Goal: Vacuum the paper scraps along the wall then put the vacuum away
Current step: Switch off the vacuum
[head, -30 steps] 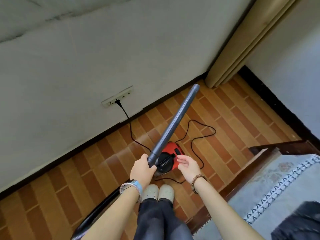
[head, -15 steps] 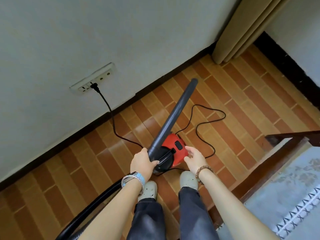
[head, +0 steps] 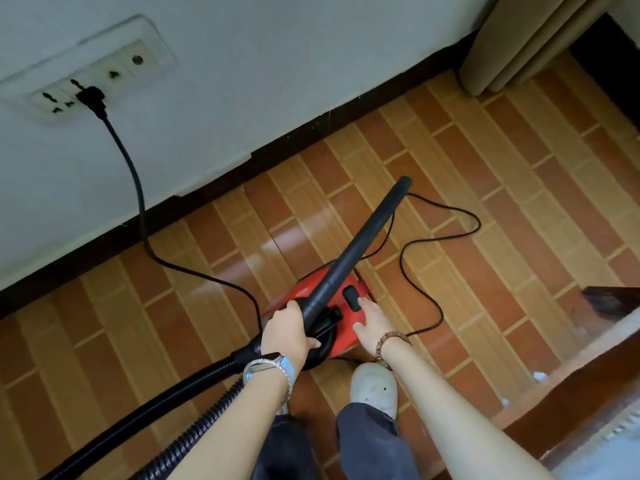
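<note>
Left hand (head: 287,336) gripping the long black plastic tube (head: 367,237), we have just laid our right hand (head: 369,318) flat on the red canister vacuum (head: 306,289) at its black switch (head: 351,297), probably toggling power.

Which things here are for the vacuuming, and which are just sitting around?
For the job: red vacuum, black tube held by the left hand, hose, cord in the wall socket, right hand resting on the vacuum.
Just lying about: curtain, wooden frame, shoe.
</note>
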Available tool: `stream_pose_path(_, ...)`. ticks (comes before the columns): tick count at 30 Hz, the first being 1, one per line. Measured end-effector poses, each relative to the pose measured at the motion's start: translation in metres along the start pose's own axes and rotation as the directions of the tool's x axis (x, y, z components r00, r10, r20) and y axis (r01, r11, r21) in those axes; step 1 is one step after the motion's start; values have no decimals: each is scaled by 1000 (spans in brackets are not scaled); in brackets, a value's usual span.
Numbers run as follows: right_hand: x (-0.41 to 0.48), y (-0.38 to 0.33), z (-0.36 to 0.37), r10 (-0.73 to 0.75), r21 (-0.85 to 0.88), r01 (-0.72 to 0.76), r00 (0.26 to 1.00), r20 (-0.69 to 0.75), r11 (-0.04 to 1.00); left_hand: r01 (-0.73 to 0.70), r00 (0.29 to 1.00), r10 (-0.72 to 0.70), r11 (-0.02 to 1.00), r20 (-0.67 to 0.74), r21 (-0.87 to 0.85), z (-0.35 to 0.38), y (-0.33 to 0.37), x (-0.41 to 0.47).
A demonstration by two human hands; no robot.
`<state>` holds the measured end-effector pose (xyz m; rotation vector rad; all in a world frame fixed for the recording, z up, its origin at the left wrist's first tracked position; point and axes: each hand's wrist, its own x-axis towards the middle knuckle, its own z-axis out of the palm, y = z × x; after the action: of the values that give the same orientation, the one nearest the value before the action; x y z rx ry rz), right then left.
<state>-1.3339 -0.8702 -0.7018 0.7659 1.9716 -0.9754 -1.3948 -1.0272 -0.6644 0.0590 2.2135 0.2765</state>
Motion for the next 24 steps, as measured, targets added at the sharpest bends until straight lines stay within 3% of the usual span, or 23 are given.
stream_pose_path(17,30,8,37,-31,83,33,999,-20,996,11,1000,-11,1000,16,-25,11,-10,28)
stream_pose_path(24,31,2,24,-16,62,13,999,43,998,26,1000,-26,999,6,-27,7,-8,22)
